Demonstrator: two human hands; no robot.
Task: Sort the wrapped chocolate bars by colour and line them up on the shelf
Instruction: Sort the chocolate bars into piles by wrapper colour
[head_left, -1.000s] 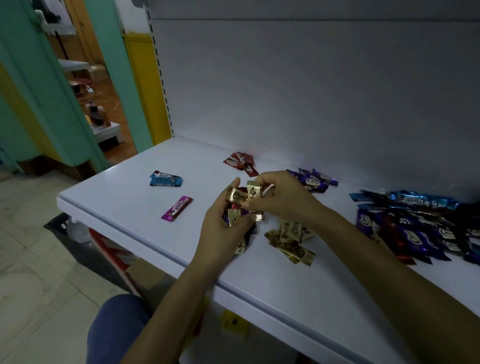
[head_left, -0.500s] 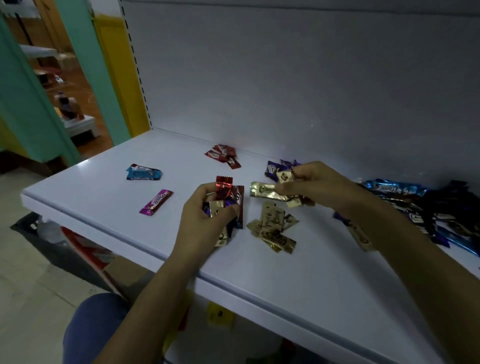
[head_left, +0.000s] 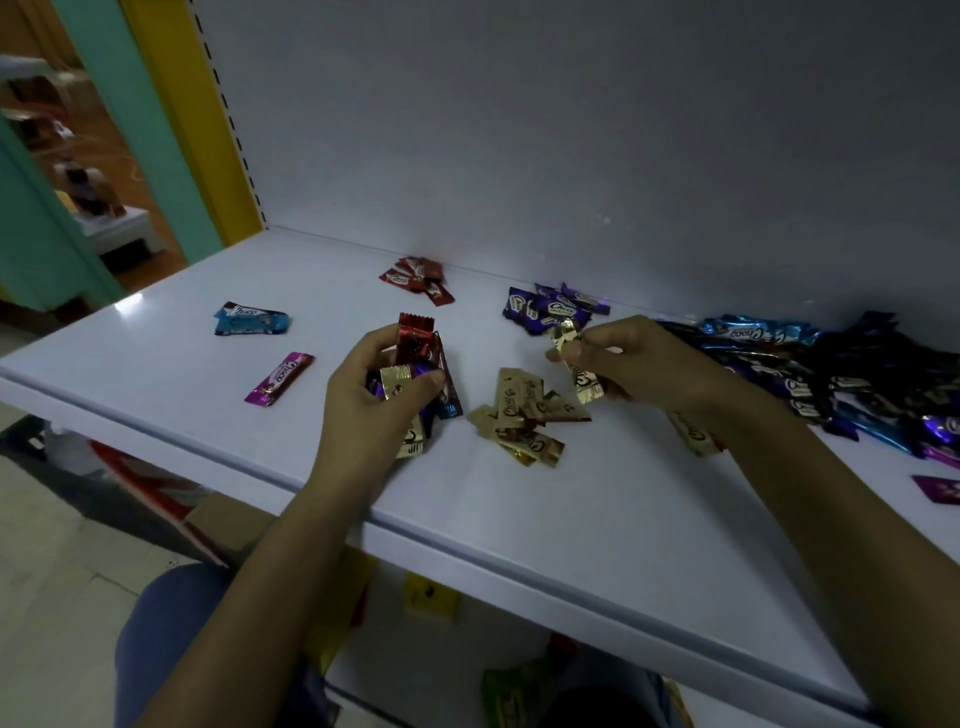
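So shelf (head_left: 171, 395) doubles as sorting surface: unsorted heap (head_left: 841, 374) far right, colour piles spaced apart, left hand (head_left: 374, 405) clamped on a mixed bunch (head_left: 415, 364) as feedstock, right hand (head_left: 639, 364) pinching a gold bar (head_left: 569, 338) just above the gold pile (head_left: 524, 415), presumably to drop it there.

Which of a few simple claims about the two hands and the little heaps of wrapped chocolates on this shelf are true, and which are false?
1. The right hand holds gold-wrapped bars. True.
2. The left hand is empty. False: it grips a mixed bunch with red, gold and purple wrappers.
3. The gold pile lies on the shelf between the two hands. True.
4. The red pile sits at the shelf's front edge. False: it lies near the back wall.
5. A single pink bar lies alone, to the left of the left hand. True.
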